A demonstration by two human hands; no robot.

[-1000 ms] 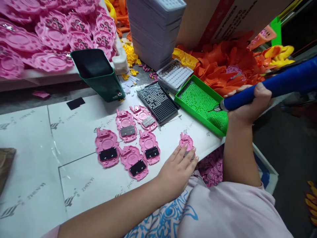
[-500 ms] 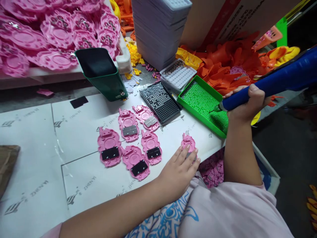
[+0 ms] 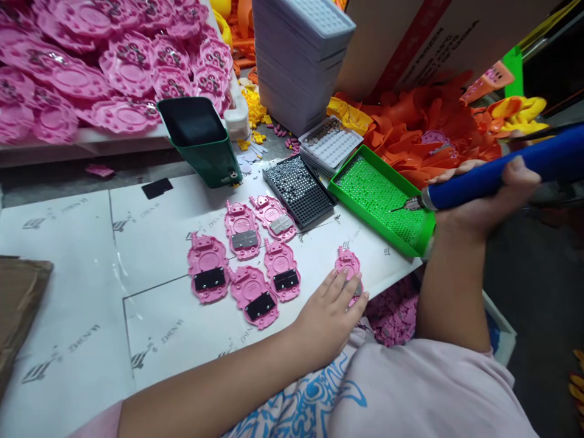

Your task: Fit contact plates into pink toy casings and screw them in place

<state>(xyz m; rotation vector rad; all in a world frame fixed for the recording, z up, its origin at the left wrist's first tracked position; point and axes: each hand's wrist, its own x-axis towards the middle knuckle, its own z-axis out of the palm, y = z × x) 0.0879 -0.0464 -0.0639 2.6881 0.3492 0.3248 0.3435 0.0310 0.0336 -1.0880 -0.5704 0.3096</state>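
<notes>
My left hand (image 3: 329,307) lies flat with fingers stretched over a pink plastic housing (image 3: 348,263) near the table's front edge, covering its lower part and most of a grey plate. My right hand (image 3: 483,194) is wrapped round a blue electric screwdriver (image 3: 469,184). Its thin bit points down to the left over a green tray (image 3: 375,225) filled with small shiny screws; whether the bit touches one, I cannot tell. Left of my left hand lie several more pink housings (image 3: 207,261), some with black plates (image 3: 260,306) and others with grey plates (image 3: 245,239).
A black perforated tray (image 3: 301,188) of metal pieces lies beside the green tray. Behind stand a green bin (image 3: 205,152), a tall stack of white trays (image 3: 296,67) and a heap of orange parts (image 3: 401,134). Pink parts fill a white crate (image 3: 173,131); cardboard (image 3: 22,304) lies left.
My right hand and the screwdriver have shifted slightly right and back over the green tray. My left hand stays on the pink housing. The whole view has shifted slightly.
</notes>
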